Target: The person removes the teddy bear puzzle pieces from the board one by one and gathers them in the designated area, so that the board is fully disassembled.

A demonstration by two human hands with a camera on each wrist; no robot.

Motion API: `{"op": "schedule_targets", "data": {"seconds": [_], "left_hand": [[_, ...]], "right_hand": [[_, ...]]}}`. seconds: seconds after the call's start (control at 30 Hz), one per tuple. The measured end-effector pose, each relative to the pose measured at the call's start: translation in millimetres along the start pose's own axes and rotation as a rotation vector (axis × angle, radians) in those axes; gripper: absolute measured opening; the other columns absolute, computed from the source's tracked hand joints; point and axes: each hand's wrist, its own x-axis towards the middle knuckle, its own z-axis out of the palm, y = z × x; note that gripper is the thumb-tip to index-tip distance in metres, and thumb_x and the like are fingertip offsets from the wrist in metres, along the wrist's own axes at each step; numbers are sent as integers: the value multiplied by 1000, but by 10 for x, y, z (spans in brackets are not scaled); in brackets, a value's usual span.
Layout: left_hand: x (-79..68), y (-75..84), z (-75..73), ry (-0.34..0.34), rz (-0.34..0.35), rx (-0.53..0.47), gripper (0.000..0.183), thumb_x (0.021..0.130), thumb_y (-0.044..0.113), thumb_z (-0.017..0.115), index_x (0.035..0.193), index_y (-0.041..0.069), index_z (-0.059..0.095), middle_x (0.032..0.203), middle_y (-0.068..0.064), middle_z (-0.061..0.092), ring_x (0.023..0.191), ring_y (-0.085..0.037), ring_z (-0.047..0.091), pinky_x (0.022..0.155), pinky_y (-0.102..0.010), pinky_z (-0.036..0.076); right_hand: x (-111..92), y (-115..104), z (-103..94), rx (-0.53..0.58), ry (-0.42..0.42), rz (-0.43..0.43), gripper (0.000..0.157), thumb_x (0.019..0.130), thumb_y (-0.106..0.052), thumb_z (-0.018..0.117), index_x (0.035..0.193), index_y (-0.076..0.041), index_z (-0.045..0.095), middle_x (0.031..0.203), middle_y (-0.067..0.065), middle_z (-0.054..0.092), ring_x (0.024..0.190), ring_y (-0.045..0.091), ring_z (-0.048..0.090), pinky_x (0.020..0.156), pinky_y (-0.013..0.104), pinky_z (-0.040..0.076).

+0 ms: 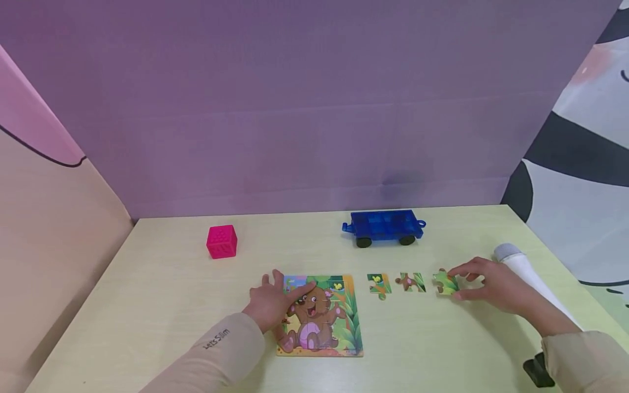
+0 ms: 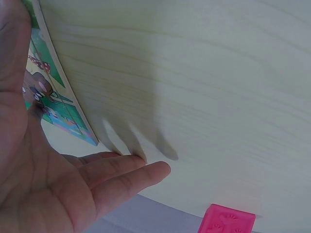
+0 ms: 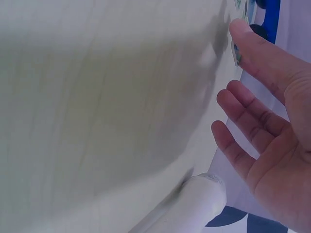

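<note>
head view: the left hand, fingers spread, lies across the left edge of the bear puzzle; the right hand pinches a green puzzle piece. two loose puzzle pieces lie between the hands, a blue toy wagon beyond them.

Your puzzle board looks smooth; the tabletop, satin wood grain; the wagon, glossy see-through plastic; the cube, embossed plastic; your left sleeve, matt cloth.

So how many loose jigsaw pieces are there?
3: the first piece right of the bear puzzle, the second piece farther right, the third piece pinched by the right hand.
</note>
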Motion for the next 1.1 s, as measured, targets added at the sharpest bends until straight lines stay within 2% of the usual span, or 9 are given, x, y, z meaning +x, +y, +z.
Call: {"op": "schedule_targets", "data": {"seconds": [0.3,0.47,0.8,0.97,1.1], "left_hand": [[-3,-6,17,2,10,-8,110,60,22,98,153,42,44,156,-30,28,142,-53,32,104,-63,44],[-8,-4,18,1,9,-39,108,61,18,97,152,41,45,156,-30,27,142,-54,31,105,-64,43],[-11,-10,17,3,10,-43,108,60,18,97,152,41,45,156,-29,27,141,-53,33,104,-65,43],[-15,-16,18,3,7,-71,108,60,17,97,152,40,46,156,-29,26,141,-54,32,104,-65,43],[-10,-18,18,4,1,-104,108,61,13,97,152,40,46,157,-30,25,141,-55,31,103,-66,44]], "right_hand": [[71,56,14,5,-25,5,44,79,-26,88,114,-4,73,104,6,67,89,23,62,69,29,52],[105,66,28,-3,-45,20,47,79,-28,87,115,-4,73,102,4,64,90,22,60,68,28,50],[129,67,45,-26,-34,-22,48,76,-25,90,114,-1,73,98,2,64,87,21,58,67,29,48],[164,-27,41,-49,-32,-38,47,77,-23,89,115,-2,72,99,3,65,88,24,62,69,31,50],[197,-221,55,-45,5,-78,40,81,-23,86,115,-6,72,101,1,65,89,24,65,71,34,54]]}}
